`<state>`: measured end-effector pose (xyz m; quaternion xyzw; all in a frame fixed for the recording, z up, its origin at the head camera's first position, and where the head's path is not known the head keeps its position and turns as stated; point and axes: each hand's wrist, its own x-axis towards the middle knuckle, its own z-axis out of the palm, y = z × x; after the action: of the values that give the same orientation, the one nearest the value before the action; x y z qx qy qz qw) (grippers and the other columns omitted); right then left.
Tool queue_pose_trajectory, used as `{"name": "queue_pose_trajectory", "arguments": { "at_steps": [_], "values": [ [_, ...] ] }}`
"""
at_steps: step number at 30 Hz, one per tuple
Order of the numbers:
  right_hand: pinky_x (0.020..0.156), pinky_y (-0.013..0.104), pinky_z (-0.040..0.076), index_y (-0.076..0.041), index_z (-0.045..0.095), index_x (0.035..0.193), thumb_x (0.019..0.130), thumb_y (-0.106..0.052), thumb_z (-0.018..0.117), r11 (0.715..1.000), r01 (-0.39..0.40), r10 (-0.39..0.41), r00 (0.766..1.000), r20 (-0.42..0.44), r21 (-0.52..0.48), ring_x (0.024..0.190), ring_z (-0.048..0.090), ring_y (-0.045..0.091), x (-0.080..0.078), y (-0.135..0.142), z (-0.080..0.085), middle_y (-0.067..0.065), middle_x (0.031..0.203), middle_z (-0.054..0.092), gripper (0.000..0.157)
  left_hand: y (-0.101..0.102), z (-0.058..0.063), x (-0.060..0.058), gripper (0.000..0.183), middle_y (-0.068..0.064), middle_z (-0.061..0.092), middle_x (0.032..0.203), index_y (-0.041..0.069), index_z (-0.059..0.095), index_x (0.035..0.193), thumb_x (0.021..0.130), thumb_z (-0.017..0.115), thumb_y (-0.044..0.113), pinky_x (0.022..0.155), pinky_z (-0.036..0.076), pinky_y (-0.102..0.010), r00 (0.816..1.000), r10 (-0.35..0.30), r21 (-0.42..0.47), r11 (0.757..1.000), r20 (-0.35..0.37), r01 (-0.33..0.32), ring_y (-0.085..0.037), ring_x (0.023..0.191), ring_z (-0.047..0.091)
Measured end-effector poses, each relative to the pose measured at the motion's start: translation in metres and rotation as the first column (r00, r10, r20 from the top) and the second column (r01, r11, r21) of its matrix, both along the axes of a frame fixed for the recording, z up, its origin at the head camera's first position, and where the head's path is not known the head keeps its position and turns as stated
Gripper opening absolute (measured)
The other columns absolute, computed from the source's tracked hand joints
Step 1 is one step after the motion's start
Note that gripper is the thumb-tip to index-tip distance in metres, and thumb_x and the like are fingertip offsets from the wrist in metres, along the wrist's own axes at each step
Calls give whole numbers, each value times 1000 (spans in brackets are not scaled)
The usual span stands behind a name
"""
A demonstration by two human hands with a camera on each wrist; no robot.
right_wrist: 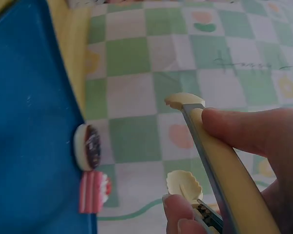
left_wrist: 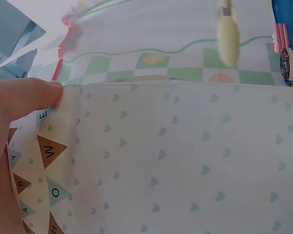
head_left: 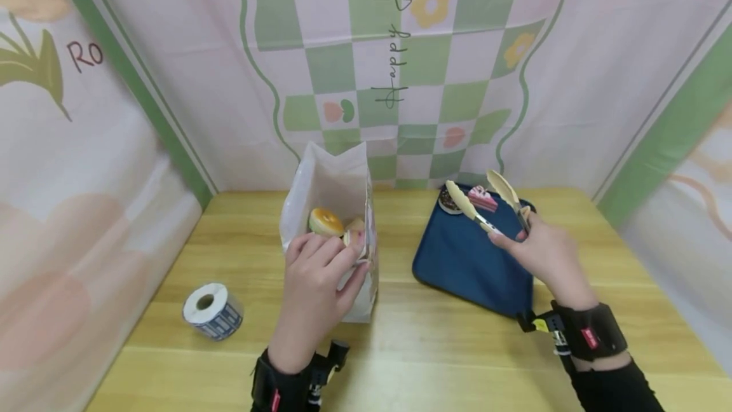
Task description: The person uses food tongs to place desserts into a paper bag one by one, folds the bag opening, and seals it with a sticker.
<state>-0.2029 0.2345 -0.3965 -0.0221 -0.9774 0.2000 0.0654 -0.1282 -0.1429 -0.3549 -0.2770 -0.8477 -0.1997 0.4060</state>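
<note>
My left hand (head_left: 316, 275) grips the near rim of an upright white paper bag (head_left: 357, 304), thumb outside. In the left wrist view the bag's side (left_wrist: 176, 156) shows small hearts and lettered pennants. Inside its mouth lie a round bun (head_left: 326, 222) and other pastry pieces, partly hidden by the fingers. My right hand (head_left: 546, 259) holds cream-tipped tongs (head_left: 466, 202), their arms spread apart with nothing between the tips. Below the tongs, at the far end of a blue tray (head_left: 469, 266), lie a pink cake slice (head_left: 482, 198) and a dark-topped doughnut (head_left: 448, 202).
A roll of labels (head_left: 213, 311) stands on the wooden table (head_left: 434, 361), left of the bag. Patterned cloth (head_left: 377, 68) hangs behind the table and along both sides. The tray lies to the right of the bag, with a gap of tabletop between them.
</note>
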Motion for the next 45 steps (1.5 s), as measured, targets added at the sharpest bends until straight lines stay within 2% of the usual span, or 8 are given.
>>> {"name": "queue_pose_trajectory", "arguments": {
  "at_steps": [6,9,12,15,25,34,40,45],
  "values": [
    [52,32,39,15,34,142,84,-70,57,1000,-14,13,996,91,8,65,58,25,-15,12,-17,17,79,63,106,0,0,0,24,5,64,82,17,73,106,84,74,27,93,37,-40,1000,-6,4,1000,-7,6,-18,83,57],
    [61,45,49,17,27,145,83,-74,53,1000,-11,9,993,116,13,83,64,44,-20,20,-23,35,104,64,113,0,0,0,25,5,64,81,17,73,107,84,74,27,92,37,-40,1000,-7,5,1000,-20,7,-18,83,58],
    [76,60,48,17,26,145,83,-76,50,1000,-3,1,991,134,10,108,56,57,-26,28,-29,46,131,45,114,0,0,0,26,4,65,82,17,73,107,84,73,27,92,37,-40,1000,-9,7,1000,-27,9,-18,84,58],
    [83,64,46,17,23,146,84,-75,50,1000,6,-5,986,165,-10,113,52,58,-31,36,-35,46,134,43,114,1,0,0,25,5,64,81,18,73,106,84,73,28,92,37,-40,999,-9,10,1000,-32,9,-18,84,58],
    [65,42,49,13,39,139,85,-74,50,997,3,11,979,204,-71,68,67,20,-45,55,-53,16,83,72,104,1,1,0,24,5,64,81,18,73,105,83,74,27,92,37,-40,999,-6,9,1000,-39,6,-18,83,58],
    [57,30,43,10,49,124,86,-73,50,997,10,10,965,263,-74,65,65,19,-54,63,-65,10,77,71,91,1,0,-1,23,4,64,81,16,73,104,83,74,27,92,37,-40,999,-10,12,1000,-48,10,-19,83,58],
    [59,30,45,17,24,145,85,-74,50,996,1,26,953,302,-89,69,68,19,-62,65,-71,9,78,73,112,1,-1,-2,23,5,63,80,18,72,102,82,74,27,92,37,-40,999,-3,6,1000,-51,3,-18,83,58],
    [55,31,42,5,50,123,86,-70,53,994,10,22,957,289,-111,67,64,21,-63,65,-76,9,75,69,84,0,-1,-2,23,5,63,79,17,73,103,83,73,28,92,38,-40,999,7,-2,1000,-39,-7,-18,84,58]
  ]
}}
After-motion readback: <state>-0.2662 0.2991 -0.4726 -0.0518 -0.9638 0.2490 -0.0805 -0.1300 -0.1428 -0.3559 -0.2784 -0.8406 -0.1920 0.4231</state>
